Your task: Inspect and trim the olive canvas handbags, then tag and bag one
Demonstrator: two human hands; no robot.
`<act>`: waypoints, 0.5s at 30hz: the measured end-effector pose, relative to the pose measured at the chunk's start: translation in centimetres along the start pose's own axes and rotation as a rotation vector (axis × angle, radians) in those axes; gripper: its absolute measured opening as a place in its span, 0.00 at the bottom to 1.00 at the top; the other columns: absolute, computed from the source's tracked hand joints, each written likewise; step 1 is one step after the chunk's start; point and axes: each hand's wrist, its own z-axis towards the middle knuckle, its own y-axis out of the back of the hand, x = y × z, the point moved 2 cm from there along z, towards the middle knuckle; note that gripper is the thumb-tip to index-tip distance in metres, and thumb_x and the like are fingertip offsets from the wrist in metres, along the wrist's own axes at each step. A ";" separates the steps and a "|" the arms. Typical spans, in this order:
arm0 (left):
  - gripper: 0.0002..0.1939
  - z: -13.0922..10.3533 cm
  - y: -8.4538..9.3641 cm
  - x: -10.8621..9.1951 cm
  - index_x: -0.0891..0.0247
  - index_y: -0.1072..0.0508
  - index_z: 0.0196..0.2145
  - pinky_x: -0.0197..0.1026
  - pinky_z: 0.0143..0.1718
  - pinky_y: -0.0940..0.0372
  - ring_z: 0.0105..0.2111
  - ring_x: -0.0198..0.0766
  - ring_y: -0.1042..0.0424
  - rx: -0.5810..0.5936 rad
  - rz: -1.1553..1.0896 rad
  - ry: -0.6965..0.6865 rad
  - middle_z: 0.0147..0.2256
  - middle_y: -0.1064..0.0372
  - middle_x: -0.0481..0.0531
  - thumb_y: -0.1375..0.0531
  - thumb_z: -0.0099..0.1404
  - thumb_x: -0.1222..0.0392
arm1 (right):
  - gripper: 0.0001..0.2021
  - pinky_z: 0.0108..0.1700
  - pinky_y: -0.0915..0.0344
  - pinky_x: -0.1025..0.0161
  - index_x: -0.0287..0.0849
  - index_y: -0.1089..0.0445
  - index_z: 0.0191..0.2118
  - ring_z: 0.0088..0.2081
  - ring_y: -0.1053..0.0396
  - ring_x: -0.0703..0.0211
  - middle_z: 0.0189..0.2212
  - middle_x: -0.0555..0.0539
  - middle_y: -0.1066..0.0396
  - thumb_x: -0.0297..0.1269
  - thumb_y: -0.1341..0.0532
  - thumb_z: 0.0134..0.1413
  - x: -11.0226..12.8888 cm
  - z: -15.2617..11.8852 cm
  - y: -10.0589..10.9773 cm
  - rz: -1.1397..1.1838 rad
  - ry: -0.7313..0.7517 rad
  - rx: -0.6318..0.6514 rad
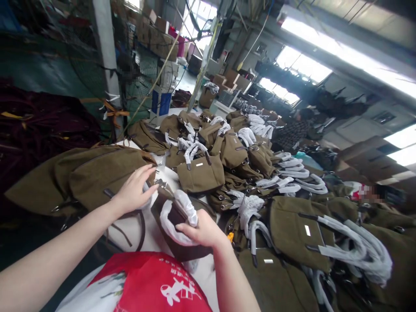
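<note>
In front of my body stands a dark olive-brown handbag [165, 208], tilted on the pale tabletop. My right hand [203, 232] is closed around one of its handles [169, 223], which is wrapped in white plastic film. At the bag's far left end is my left hand [138, 188], with fingers stretched out and the thumb apart. Something pale and wrapped shows behind that thumb; whether the hand touches it I cannot tell. A larger olive bag [97, 173] lies on its side just beyond my left forearm.
Olive handbags [201, 173] with film-wrapped handles are heaped across the table ahead and to the right. A metal post [108, 65] rises at the left, near a dark maroon pile [42, 117]. Cardboard boxes [230, 80] stand farther back. A person in checked clothing [292, 132] is beyond the heap.
</note>
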 end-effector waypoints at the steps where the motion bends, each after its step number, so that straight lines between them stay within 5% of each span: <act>1: 0.32 0.1 1.1 -1.9 0.65 0.40 0.62 0.54 0.66 0.50 0.65 0.51 0.47 0.067 -0.049 -0.072 0.65 0.47 0.61 0.45 0.64 0.48 | 0.23 0.25 0.54 0.66 0.41 0.45 0.18 0.21 0.54 0.69 0.17 0.56 0.50 0.49 0.37 0.53 1.8 -0.6 0.6 -0.066 0.043 0.062; 3: 0.34 -0.1 2.7 -5.1 0.58 0.38 0.62 0.53 0.67 0.50 0.65 0.51 0.47 0.304 -0.170 -0.190 0.66 0.48 0.57 0.39 0.59 0.53 | 0.24 0.25 0.54 0.66 0.41 0.45 0.17 0.21 0.54 0.69 0.16 0.56 0.50 0.49 0.36 0.52 4.8 -1.8 1.6 -0.126 0.136 0.187; 5: 0.28 -0.8 3.5 -7.6 0.53 0.29 0.56 0.49 0.64 0.45 0.60 0.49 0.38 0.619 -0.343 -0.277 0.60 0.37 0.53 0.37 0.57 0.58 | 0.24 0.27 0.51 0.65 0.42 0.45 0.16 0.21 0.52 0.68 0.16 0.56 0.48 0.48 0.36 0.53 6.7 -2.9 2.3 -0.140 0.231 0.267; 8: 0.17 -1.7 3.3 -9.7 0.54 0.22 0.46 0.43 0.49 0.32 0.45 0.45 0.27 1.008 -0.623 -0.303 0.46 0.26 0.52 0.41 0.58 0.61 | 0.24 0.30 0.48 0.64 0.43 0.47 0.16 0.22 0.52 0.66 0.16 0.55 0.48 0.46 0.38 0.55 7.2 -3.9 3.5 -0.077 0.305 0.230; 11: 0.14 -1.8 2.2 -10.6 0.62 0.23 0.41 0.39 0.40 0.33 0.40 0.45 0.29 1.133 -0.832 -0.294 0.41 0.27 0.55 0.42 0.60 0.56 | 0.26 0.29 0.46 0.64 0.44 0.50 0.15 0.21 0.51 0.66 0.15 0.55 0.50 0.47 0.37 0.54 5.1 -4.0 4.9 0.068 0.360 0.021; 13: 0.15 -1.7 1.1 -11.0 0.65 0.25 0.38 0.38 0.40 0.36 0.39 0.44 0.31 1.152 -0.910 -0.305 0.39 0.29 0.54 0.38 0.60 0.51 | 0.27 0.28 0.46 0.64 0.44 0.51 0.15 0.20 0.49 0.66 0.14 0.55 0.49 0.50 0.37 0.53 3.3 -3.9 5.5 0.131 0.372 -0.129; 15: 0.18 -1.8 -0.4 -11.2 0.66 0.27 0.33 0.36 0.36 0.39 0.33 0.39 0.35 1.106 -0.981 -0.171 0.33 0.31 0.52 0.36 0.59 0.46 | 0.27 0.25 0.47 0.64 0.44 0.49 0.15 0.19 0.48 0.66 0.14 0.54 0.48 0.52 0.38 0.53 1.8 -3.8 5.6 0.133 0.287 -0.220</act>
